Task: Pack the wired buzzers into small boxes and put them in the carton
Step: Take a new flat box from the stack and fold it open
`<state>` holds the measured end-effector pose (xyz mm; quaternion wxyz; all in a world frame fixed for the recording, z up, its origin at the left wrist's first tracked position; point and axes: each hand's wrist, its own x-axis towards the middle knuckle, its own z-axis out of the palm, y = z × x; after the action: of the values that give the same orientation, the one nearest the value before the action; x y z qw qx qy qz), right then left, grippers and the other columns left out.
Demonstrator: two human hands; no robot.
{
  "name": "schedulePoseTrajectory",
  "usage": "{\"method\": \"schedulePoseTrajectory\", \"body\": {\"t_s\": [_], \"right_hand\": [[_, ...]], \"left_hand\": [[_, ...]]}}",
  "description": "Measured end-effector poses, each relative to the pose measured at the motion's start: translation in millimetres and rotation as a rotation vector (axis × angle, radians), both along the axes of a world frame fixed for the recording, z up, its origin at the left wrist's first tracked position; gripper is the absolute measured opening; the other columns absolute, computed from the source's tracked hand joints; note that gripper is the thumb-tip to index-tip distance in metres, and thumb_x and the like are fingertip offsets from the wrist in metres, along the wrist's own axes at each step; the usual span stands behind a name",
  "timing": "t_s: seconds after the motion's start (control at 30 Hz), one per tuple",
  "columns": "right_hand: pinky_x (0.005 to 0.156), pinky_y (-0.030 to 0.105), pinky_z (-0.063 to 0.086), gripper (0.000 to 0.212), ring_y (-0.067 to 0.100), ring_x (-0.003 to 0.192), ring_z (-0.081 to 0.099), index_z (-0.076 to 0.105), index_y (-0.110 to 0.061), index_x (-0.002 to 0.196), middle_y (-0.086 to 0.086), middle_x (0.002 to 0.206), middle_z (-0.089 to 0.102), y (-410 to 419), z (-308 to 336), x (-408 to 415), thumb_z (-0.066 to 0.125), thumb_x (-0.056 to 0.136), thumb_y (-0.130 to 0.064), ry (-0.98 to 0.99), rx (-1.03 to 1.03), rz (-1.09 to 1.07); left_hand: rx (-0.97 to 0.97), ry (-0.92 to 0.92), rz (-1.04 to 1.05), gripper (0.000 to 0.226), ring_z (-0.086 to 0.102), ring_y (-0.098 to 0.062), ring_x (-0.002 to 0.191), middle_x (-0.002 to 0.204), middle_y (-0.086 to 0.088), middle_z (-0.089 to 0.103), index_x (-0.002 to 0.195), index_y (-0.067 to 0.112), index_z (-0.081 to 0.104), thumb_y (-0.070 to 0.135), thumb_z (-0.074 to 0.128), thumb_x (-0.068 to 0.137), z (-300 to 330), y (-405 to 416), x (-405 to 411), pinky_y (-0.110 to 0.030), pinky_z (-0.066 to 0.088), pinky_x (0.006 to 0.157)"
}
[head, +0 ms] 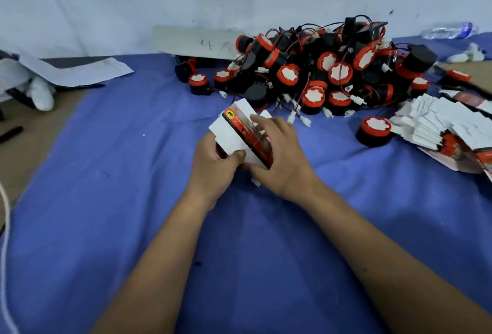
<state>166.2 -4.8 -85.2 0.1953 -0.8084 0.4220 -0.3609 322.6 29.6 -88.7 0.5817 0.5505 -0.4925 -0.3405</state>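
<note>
A small red, black and white box (241,131), partly unfolded with its white flaps loose, is held above the blue cloth (133,200) in the middle. My left hand (213,166) grips its near left side, thumb across a white flap. My right hand (277,152) holds it from the right, fingers curled over the printed red side. Beyond them lies a heap of black and red wired buzzers (319,72). One buzzer (374,131) sits alone to the right. No buzzer shows inside the box.
A stack of flat unfolded boxes (447,131) lies at the right edge. A cardboard sheet (197,40) leans on the wall behind the heap. Papers (74,72) and a black marker (10,134) lie at the left, a plastic bottle (450,30) at the far right.
</note>
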Motion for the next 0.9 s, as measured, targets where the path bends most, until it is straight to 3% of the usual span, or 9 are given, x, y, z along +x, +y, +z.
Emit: {"method": "schedulePoseTrajectory", "body": {"t_s": [0.1, 0.2, 0.3, 0.37, 0.53, 0.6, 0.67, 0.73, 0.9], "right_hand": [[0.106, 0.042, 0.043, 0.096, 0.021, 0.122, 0.036, 0.035, -0.019, 0.154, 0.000, 0.130, 0.040, 0.7, 1.4, 1.2, 0.080, 0.072, -0.040, 0.000, 0.025, -0.006], [0.107, 0.041, 0.044, 0.103, 0.018, 0.124, 0.037, 0.030, -0.023, 0.155, 0.000, 0.127, 0.035, 1.9, 2.6, 1.0, 0.084, 0.068, -0.035, -0.058, 0.060, 0.002], [0.101, 0.030, 0.048, 0.104, 0.014, 0.118, 0.044, 0.034, -0.026, 0.151, -0.003, 0.123, 0.038, 2.9, 6.7, -1.3, 0.087, 0.063, -0.035, -0.202, 0.104, 0.020], [0.096, 0.032, 0.051, 0.107, 0.020, 0.115, 0.050, 0.034, -0.026, 0.146, 0.002, 0.122, 0.044, 0.9, 8.5, -3.2, 0.095, 0.059, -0.032, -0.271, 0.172, 0.049], [0.088, 0.024, 0.051, 0.083, 0.012, 0.108, 0.056, 0.044, -0.022, 0.131, 0.003, 0.123, 0.055, 5.4, 9.5, -3.0, 0.096, 0.066, -0.030, -0.337, 0.289, 0.088], [0.077, 0.019, 0.050, 0.055, 0.005, 0.091, 0.058, 0.055, -0.017, 0.121, 0.002, 0.112, 0.063, 5.8, 11.7, -1.9, 0.087, 0.079, -0.033, -0.394, 0.318, 0.102], [0.070, 0.031, 0.048, 0.030, 0.011, 0.077, 0.053, 0.064, -0.008, 0.106, 0.007, 0.094, 0.063, 4.0, 16.2, -2.8, 0.075, 0.092, -0.032, -0.442, 0.326, 0.103], [0.065, 0.041, 0.041, 0.035, 0.018, 0.071, 0.047, 0.062, 0.002, 0.091, 0.016, 0.080, 0.054, 1.1, 18.3, -5.1, 0.065, 0.100, -0.032, -0.467, 0.306, 0.070], [0.065, 0.047, 0.039, 0.065, 0.030, 0.068, 0.044, 0.056, 0.013, 0.085, 0.029, 0.076, 0.050, 3.6, 22.3, -7.4, 0.052, 0.100, -0.050, -0.504, 0.287, 0.093]], "left_hand": [[-0.070, -0.133, 0.054, 0.041, 0.073, -0.008, 0.096, 0.106, 0.008, 0.076, 0.116, 0.020, 0.067, -0.006, 0.074, 0.085, 0.7, 1.3, -2.1, -0.029, 0.061, 0.079], [-0.099, -0.165, 0.049, 0.040, 0.073, -0.010, 0.098, 0.108, 0.008, 0.076, 0.118, 0.023, 0.068, 0.001, 0.077, 0.085, 0.9, 2.9, -3.9, -0.034, 0.062, 0.081], [-0.068, -0.066, -0.046, 0.039, 0.074, -0.013, 0.094, 0.102, 0.009, 0.077, 0.111, 0.035, 0.067, 0.013, 0.072, 0.080, 4.1, 5.8, -4.0, -0.034, 0.063, 0.072], [-0.029, 0.038, -0.129, 0.036, 0.075, -0.015, 0.086, 0.100, 0.005, 0.079, 0.107, 0.035, 0.071, 0.013, 0.070, 0.078, 6.5, 7.7, 0.4, -0.031, 0.060, 0.066], [0.009, 0.210, -0.334, 0.038, 0.073, -0.036, 0.107, 0.113, -0.015, 0.077, 0.106, 0.023, 0.080, 0.015, 0.074, 0.070, 4.1, 7.6, 17.0, -0.048, 0.060, 0.092], [0.001, 0.182, -0.346, 0.038, 0.072, -0.030, 0.107, 0.113, -0.008, 0.077, 0.105, 0.028, 0.081, 0.021, 0.074, 0.069, 5.6, 8.8, 19.1, -0.046, 0.058, 0.093], [-0.045, 0.028, -0.266, 0.030, 0.074, -0.017, 0.103, 0.108, 0.003, 0.079, 0.102, 0.040, 0.080, 0.029, 0.078, 0.074, 8.3, 10.6, 15.8, -0.033, 0.060, 0.086], [-0.096, -0.132, -0.184, 0.025, 0.073, -0.001, 0.094, 0.098, 0.013, 0.079, 0.097, 0.049, 0.077, 0.031, 0.079, 0.080, 8.9, 11.5, 8.1, -0.018, 0.057, 0.074], [-0.101, -0.204, -0.060, 0.017, 0.065, 0.004, 0.073, 0.080, 0.016, 0.074, 0.084, 0.045, 0.074, 0.031, 0.067, 0.078, 8.1, 8.4, 0.0, -0.016, 0.052, 0.064]]}}
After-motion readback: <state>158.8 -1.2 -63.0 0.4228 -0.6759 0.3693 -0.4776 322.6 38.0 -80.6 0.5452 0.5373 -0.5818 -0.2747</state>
